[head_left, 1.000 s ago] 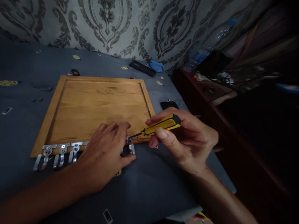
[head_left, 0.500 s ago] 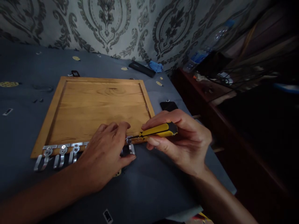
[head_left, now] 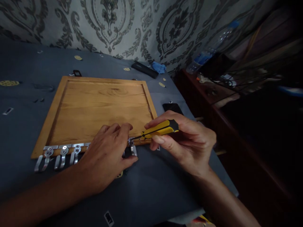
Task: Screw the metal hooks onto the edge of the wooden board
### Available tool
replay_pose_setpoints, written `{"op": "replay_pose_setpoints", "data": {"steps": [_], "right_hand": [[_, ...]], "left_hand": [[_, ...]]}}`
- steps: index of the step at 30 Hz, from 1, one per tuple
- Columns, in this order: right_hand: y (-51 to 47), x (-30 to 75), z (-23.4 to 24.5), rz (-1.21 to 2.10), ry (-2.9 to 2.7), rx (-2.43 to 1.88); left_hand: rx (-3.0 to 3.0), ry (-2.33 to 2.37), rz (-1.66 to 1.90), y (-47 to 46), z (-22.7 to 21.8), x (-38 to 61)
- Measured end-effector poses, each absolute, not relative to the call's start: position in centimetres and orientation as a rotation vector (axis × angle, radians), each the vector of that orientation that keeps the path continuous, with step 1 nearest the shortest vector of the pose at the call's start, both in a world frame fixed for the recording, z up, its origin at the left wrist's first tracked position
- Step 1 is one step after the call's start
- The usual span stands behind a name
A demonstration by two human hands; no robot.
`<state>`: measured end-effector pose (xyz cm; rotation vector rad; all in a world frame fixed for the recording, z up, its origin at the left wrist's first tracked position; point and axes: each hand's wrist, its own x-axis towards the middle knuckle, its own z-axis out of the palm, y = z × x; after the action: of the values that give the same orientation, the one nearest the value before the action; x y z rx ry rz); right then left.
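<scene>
My right hand (head_left: 189, 145) grips a yellow-and-black screwdriver (head_left: 159, 129) between thumb and fingers. Its shaft slants down to the left, and the tip meets the right end of a metal hook rail (head_left: 81, 145). That rail lies along the near edge of a framed wooden board (head_left: 101, 104). My left hand (head_left: 106, 154) is bent over the rail and the board's near edge, thumb beside the rightmost hook (head_left: 133, 150). It hides the middle of the rail. Several silver double hooks (head_left: 63, 157) stick out toward me on the left.
A dark phone (head_left: 172, 108) lies right of the board. Behind it are a black case (head_left: 145, 69) and a blue cloth (head_left: 158, 67). A brown hanger loop (head_left: 77, 73) shows at the board's far edge. A plastic bottle (head_left: 201, 58) stands on the cluttered shelf at right.
The screwdriver handle has turned slightly and its end sits a little higher, with my right fingers shifted around it. My left hand stays in place.
</scene>
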<state>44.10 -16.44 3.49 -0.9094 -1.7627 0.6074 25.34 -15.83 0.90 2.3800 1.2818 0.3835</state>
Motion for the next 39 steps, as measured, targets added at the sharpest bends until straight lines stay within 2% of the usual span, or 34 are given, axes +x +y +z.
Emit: {"op": "replay_pose_setpoints", "data": {"steps": [17, 34, 39], "right_hand": [[-17.09, 43.47, 2.86, 0.375, -1.752, -0.983], [-16.91, 43.15, 2.62, 0.388, -1.678, -0.934], [-16.38, 43.67, 3.08, 0.511, -1.775, -0.849]], "left_hand": [[2.369, 1.264, 0.383, -15.93, 1.02, 25.18], [2.393, 1.258, 0.392, -15.94, 0.99, 25.23], [2.374, 1.275, 0.375, -15.95, 0.98, 25.16]]}}
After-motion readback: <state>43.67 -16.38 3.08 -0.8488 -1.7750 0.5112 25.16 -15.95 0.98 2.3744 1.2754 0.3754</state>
